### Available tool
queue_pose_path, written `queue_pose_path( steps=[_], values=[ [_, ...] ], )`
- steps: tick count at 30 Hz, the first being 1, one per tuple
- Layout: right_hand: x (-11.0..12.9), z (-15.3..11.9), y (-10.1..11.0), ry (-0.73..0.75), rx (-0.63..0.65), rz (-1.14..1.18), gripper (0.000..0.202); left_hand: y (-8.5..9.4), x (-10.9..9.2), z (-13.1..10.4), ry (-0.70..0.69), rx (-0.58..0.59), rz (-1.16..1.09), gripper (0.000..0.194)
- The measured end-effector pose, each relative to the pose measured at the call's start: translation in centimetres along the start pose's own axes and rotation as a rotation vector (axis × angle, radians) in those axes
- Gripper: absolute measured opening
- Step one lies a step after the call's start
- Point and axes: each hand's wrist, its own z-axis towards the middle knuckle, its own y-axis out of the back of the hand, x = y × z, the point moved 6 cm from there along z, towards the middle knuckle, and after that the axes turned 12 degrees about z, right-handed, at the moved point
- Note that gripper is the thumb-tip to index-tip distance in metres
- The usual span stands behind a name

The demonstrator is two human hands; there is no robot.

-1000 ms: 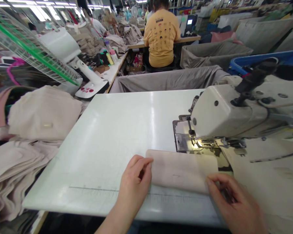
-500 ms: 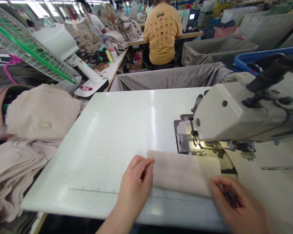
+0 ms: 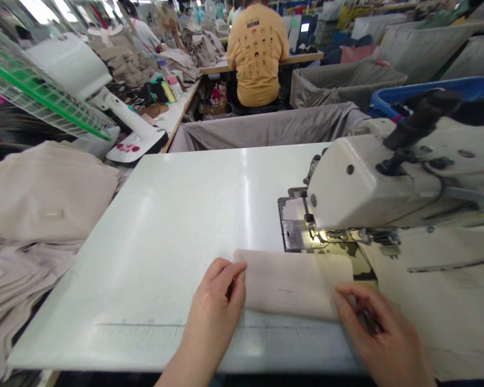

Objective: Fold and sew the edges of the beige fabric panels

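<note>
A beige rectangular fabric piece (image 3: 292, 279) lies at the front of the white table, with a small faint rectangle marked near its lower edge. My left hand (image 3: 220, 293) pinches its left end between thumb and fingers. At the lower right corner, my right hand (image 3: 377, 322) grips the fabric between thumb and forefinger. Just beyond the fabric's upper edge is the sewing machine (image 3: 347, 183), its lit needle area (image 3: 326, 235) over a metal plate. The fabric lies in front of the needle area, not under it.
Stacked beige fabric pieces (image 3: 44, 193) lie on the left, beside a white fan (image 3: 70, 59) with a green rim. A ruler scale (image 3: 141, 327) runs along the table's (image 3: 177, 215) front. Behind stand a grey cloth bin (image 3: 266, 129), a blue tub (image 3: 435, 86) and a seated person in yellow (image 3: 258, 54).
The whole view has shifted slightly, so the table and machine appear further left. Both hands keep their hold on the fabric, which stays in about the same place before the machine.
</note>
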Motion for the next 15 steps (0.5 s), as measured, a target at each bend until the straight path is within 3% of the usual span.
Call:
queue_pose_path(
  steps=[15],
  values=[
    [0.3,1.2,-0.5,-0.099,-0.005,0.069,0.017,0.2,0.3,0.8,-0.079,-0.022,0.101,0.031]
  ],
)
